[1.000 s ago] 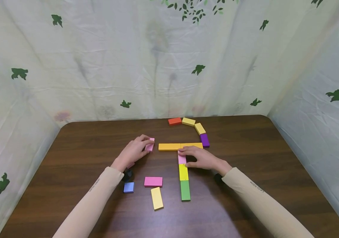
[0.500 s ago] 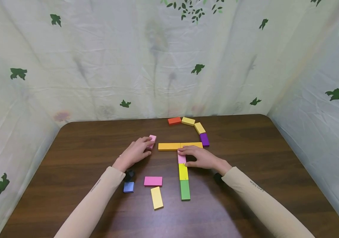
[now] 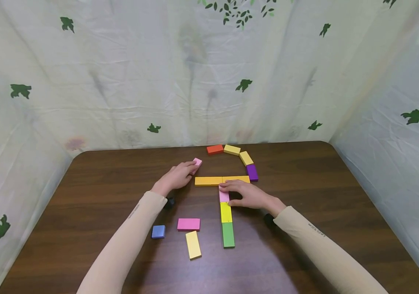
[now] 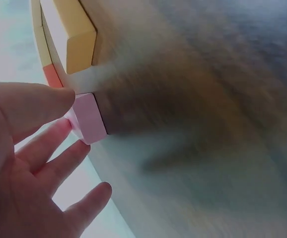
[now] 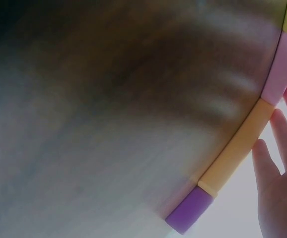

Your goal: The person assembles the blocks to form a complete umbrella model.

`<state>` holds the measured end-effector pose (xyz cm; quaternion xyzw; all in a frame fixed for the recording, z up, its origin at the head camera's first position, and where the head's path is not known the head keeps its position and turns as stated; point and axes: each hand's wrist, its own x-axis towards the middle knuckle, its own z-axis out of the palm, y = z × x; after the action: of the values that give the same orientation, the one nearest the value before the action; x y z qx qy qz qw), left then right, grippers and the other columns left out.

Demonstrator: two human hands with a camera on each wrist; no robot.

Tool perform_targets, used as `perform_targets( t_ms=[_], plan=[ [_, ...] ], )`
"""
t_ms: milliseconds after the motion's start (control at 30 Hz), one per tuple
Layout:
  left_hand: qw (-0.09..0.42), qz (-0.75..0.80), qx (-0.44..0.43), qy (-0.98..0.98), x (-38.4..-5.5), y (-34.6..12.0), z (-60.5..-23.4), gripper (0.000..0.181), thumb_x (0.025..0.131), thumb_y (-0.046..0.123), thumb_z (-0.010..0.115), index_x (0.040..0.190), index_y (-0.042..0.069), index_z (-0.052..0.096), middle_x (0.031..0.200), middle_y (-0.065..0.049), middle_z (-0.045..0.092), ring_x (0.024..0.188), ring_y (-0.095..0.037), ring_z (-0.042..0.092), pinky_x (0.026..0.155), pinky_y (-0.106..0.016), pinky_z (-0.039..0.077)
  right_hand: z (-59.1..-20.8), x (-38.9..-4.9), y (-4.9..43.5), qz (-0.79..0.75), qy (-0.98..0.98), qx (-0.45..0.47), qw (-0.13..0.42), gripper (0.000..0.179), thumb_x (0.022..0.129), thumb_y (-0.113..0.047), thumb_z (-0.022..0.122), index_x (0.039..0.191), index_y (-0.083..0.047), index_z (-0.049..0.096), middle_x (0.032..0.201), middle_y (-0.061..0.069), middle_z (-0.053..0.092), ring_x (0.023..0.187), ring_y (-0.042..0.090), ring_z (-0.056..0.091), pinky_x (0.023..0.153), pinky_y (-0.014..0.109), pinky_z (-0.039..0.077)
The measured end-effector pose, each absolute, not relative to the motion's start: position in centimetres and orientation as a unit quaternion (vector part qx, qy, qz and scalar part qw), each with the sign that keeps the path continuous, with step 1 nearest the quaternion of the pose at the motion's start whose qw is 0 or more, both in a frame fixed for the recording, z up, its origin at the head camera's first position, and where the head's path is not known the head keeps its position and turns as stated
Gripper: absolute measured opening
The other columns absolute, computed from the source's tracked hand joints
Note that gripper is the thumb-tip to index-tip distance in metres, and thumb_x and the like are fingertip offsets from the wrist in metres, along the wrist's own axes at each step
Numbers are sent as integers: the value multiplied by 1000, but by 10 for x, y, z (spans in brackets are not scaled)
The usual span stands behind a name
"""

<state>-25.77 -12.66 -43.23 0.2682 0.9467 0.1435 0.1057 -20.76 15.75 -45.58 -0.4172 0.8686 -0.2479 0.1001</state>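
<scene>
My left hand point(image 3: 175, 178) pinches a light pink block point(image 4: 90, 120) between thumb and fingers, left of the red block point(image 3: 215, 149). Beyond the two orange blocks point(image 3: 208, 181) laid end to end, the red block, two pale yellow blocks point(image 3: 232, 150) and a purple block point(image 3: 252, 172) form a curve. My right hand point(image 3: 249, 194) rests with loosely extended fingers over a second light pink block point(image 3: 223, 195) and the orange block beside it. Below that pink block, a yellow block point(image 3: 225, 212) and a green block point(image 3: 228, 235) continue in a straight column.
Loose on the near left of the brown table point(image 3: 323, 175) lie a blue block point(image 3: 158, 231), a darker pink block point(image 3: 189, 224) and a pale yellow block point(image 3: 193, 245). A patterned cloth point(image 3: 128, 81) hangs behind the table's far edge.
My left hand has moved forward and to the right with the light pink block, bringing it nearer the red one. The right hand stays in place on the column.
</scene>
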Motion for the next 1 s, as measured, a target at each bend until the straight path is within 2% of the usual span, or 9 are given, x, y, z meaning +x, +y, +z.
perform_targets(
  t_ms=[400,1000],
  plan=[
    [134,144,250,948,-277,-112,-433,51,97,5,46,148,8,36,152,-14,31,137,-33,31,107,-54,27,-456,-209,158,-245,872,-409,108,55,90,-29,67,138,-7,52,142,8,48,135,25,35,110,42,27],
    [133,157,245,947,-287,-106,-437,55,96,5,46,149,9,33,154,-11,27,139,-30,27,110,-51,23,-458,-208,158,-251,874,-398,119,54,90,-28,67,139,-8,51,143,6,46,136,23,34,110,42,27]
  ],
)
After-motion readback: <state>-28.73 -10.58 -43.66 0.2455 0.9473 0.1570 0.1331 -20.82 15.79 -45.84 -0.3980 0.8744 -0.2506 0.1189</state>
